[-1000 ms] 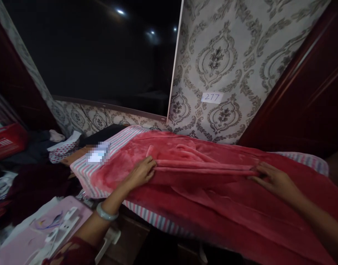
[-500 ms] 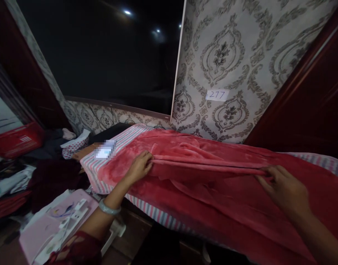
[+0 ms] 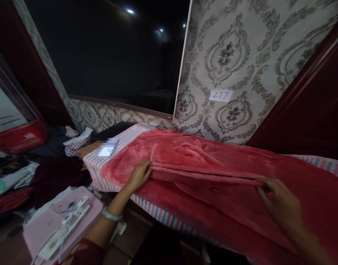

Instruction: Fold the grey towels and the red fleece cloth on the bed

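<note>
A red fleece cloth (image 3: 213,191) lies spread over a board with a striped cover (image 3: 122,141). A long fold runs across the cloth from left to right. My left hand (image 3: 139,175) is closed on the left end of that fold, a pale bangle on its wrist. My right hand (image 3: 282,206) pinches the fold's right end between thumb and fingers. Both hands hold the fold stretched between them, low over the cloth.
A pink box (image 3: 64,224) with a white power strip (image 3: 65,228) sits at lower left. Piled clothes (image 3: 55,173) and a red crate (image 3: 18,138) fill the left side. Patterned wallpaper with a paper label (image 3: 221,95) stands behind; a dark wooden door (image 3: 309,106) is at right.
Both hands have drawn the fold toward me, down across the cloth. The view has shifted slightly left.
</note>
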`<state>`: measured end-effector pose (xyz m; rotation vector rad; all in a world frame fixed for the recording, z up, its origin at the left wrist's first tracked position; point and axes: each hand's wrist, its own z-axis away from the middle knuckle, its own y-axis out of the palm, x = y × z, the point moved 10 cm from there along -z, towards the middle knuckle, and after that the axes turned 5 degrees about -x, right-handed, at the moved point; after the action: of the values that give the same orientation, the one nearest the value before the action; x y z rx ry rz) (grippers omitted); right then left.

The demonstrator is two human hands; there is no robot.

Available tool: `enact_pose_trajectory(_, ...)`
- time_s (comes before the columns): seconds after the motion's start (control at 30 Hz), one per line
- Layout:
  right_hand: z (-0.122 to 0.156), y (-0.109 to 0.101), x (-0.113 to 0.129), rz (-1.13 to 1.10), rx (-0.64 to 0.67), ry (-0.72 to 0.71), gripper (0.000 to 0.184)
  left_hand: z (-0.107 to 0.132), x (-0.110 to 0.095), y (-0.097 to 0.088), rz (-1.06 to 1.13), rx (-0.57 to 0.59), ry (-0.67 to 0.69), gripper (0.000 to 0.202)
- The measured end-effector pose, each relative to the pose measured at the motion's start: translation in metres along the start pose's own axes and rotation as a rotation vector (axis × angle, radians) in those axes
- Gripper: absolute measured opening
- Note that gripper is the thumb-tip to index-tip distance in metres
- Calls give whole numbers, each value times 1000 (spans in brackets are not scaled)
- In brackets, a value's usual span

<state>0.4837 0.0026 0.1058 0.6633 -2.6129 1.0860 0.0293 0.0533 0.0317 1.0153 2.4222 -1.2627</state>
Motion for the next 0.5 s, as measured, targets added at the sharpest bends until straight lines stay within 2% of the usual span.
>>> enact_pose_trajectory(0.13,11,0,-6,71,-83,-107,21,4,5,1,39,-32,-45,6)
enact_pose_trajectory(0.27,12,5,-5,92,-88,-165,23,0,-5,-9,9,-82,0,9)
enact_pose_trajectory(0.37,-1,-2,-1,83,-113,-98,23,-12,-19,-22,-59,-111,64,12)
enact_pose_trajectory(0.43,-16,-11,1,89,-143,-5,33,-23,-30,-32,-154,-110,105,23)
enact_pose_trajectory(0.5,-35,-22,13,83,-173,24,40,-37,-41,-42,-259,-81,143,32)
